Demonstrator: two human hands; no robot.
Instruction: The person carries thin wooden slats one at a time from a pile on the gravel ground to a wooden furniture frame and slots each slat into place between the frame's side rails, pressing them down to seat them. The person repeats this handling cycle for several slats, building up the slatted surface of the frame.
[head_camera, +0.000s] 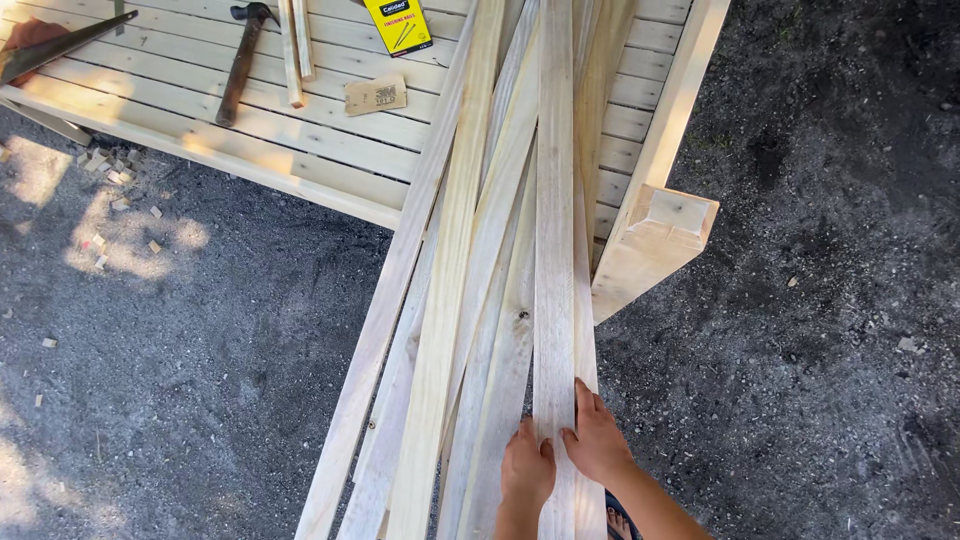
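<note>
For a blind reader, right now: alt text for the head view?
Both hands, left hand and right hand, rest on a pale slat atop a bundle of slats leaning on a slatted wooden frame, where a hammer lies.

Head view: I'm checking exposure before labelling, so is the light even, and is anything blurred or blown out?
Head view: mostly soft shade and sharp; dappled sun patches on the ground at left look overexposed; the slats are bright but keep their grain; both hands, left and right, on the slats, are in focus.
</note>
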